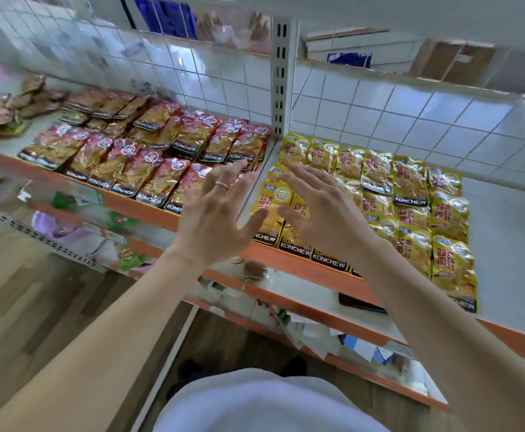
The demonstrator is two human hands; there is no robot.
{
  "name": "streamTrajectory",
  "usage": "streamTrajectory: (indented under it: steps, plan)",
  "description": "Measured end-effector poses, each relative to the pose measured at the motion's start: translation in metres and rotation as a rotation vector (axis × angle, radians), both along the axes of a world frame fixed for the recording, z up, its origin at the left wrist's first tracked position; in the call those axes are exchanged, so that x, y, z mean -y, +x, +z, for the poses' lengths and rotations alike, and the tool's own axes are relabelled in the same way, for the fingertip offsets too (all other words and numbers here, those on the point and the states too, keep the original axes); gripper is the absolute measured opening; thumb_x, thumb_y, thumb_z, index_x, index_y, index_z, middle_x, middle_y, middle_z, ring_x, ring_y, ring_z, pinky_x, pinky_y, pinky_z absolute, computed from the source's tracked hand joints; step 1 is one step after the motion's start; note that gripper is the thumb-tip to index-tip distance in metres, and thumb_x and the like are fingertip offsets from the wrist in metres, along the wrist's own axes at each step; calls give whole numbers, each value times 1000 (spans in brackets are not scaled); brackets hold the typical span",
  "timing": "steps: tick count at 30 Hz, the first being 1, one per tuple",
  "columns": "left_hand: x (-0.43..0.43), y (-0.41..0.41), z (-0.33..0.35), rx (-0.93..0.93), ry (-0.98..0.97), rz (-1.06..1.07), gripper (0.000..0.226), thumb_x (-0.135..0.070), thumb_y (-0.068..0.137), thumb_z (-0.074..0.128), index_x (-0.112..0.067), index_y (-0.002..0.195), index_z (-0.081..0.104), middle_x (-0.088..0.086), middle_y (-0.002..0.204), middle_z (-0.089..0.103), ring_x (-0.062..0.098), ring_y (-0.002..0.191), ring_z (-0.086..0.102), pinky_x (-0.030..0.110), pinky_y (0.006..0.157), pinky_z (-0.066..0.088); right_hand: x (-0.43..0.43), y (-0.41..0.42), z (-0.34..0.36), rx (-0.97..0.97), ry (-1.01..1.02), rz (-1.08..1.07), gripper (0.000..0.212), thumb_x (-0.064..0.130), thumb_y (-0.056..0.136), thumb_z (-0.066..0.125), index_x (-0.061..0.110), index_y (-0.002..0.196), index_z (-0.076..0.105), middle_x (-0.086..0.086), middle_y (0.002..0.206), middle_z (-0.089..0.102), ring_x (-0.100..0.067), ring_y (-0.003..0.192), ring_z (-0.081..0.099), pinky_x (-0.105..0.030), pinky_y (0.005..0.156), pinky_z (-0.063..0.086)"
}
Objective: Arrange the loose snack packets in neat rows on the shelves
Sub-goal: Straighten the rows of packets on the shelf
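Fingers (224, 179) of the left hand (214, 213) straight and fanned apart, gripping nothing. Fingers (301, 179) of the right hand (326, 210) splayed the same way, palm down. Thumbs turned in toward each other, tips close but apart. Cannot tell whether any fingertip touches a packet.

At 12 o'clock, a white tiled wall (379, 104), split by a slotted upright post (281, 79). Below it the shelf (504, 229), its orange front edge running from 9 o'clock down toward 4 o'clock.

On the left bay, at 10 o'clock from the hands, red snack packets (149, 157) lying flat in overlapping rows. Farther out at 10 o'clock, brown packets (99, 104), blurred. On the right bay, from 1 to 3 o'clock, yellow snack packets (411, 198) lying in rows, with bare white board beyond at 3 o'clock.

Bare forearms (114, 338) coming up from 7 and 5 o'clock, converging at centre. Left hand over the seam between the bays, fingertips aimed at 1 o'clock toward the red block's right end. Right hand over the near-left corner of the yellow block, fingertips aimed at 11 o'clock.

A thin ring (222, 184) on one left finger.
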State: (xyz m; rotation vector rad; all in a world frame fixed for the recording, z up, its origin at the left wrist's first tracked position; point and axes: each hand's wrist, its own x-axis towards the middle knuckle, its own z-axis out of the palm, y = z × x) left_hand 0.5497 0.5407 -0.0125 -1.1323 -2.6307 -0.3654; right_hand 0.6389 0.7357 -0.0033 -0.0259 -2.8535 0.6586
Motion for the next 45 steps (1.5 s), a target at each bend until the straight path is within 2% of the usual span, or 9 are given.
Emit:
streamTrajectory:
  steps: [4,9,12,19,23,26,32,37,45]
  plan:
    - [28,-9,5,24,-3,28,69,-65,93,33,-22,146,45,-3,156,37,24,141,34,54,90,47,29,-18,6,-11,5,23,61,50,93,51,20,146,46,0,156,39,-22,145,32,-57,108,39]
    - [80,-29,10,28,20,35,68,-64,93,35,-22,147,44,-2,156,40,24,142,35,52,90,50,79,-39,13,-23,39,36,58,41,96,60,18,147,45,-3,156,39,-21,145,31,-49,112,38]
    - [118,-45,13,39,22,38,70,-66,94,32,-23,148,42,-3,157,38,24,144,32,51,91,52,116,-55,19,-14,41,34,58,42,96,60,20,147,45,-1,157,38,-20,146,31,-50,112,39]
    - [206,-86,13,27,16,71,71,-67,91,33,-24,147,43,-4,155,40,27,141,35,51,80,55,200,-90,29,-6,82,42,60,43,97,58,18,149,43,-1,158,35,-21,146,29,-47,116,33]
    - [249,-106,20,11,-37,98,74,-69,91,26,-26,150,38,-6,159,34,26,143,30,52,89,50,245,-108,33,-19,107,36,59,44,98,56,20,149,41,0,159,34,-20,147,28,-42,115,32]
    - [274,-119,22,16,-62,94,72,-69,92,25,-29,151,34,-8,160,30,24,145,28,53,92,50,271,-118,35,-16,90,9,60,43,97,57,21,150,40,-1,159,33,-20,148,26,-44,117,32]
    - [304,-130,23,44,-44,45,73,-70,92,25,-30,152,32,-8,160,31,21,146,25,53,91,53,307,-122,37,15,49,-39,62,44,97,56,22,152,38,1,161,30,-20,148,24,-46,118,30]
    - [311,-132,13,52,-28,26,73,-68,92,26,-26,151,37,-6,159,34,23,145,29,51,86,54,321,-120,28,42,81,-33,61,46,97,55,23,151,38,2,160,31,-19,147,27,-49,115,35]
    - [319,-145,4,57,-8,41,73,-68,94,24,-24,150,38,-5,159,35,26,143,31,50,82,57,323,-133,14,58,88,-26,62,50,97,52,21,151,39,0,160,31,-21,148,26,-48,119,27]
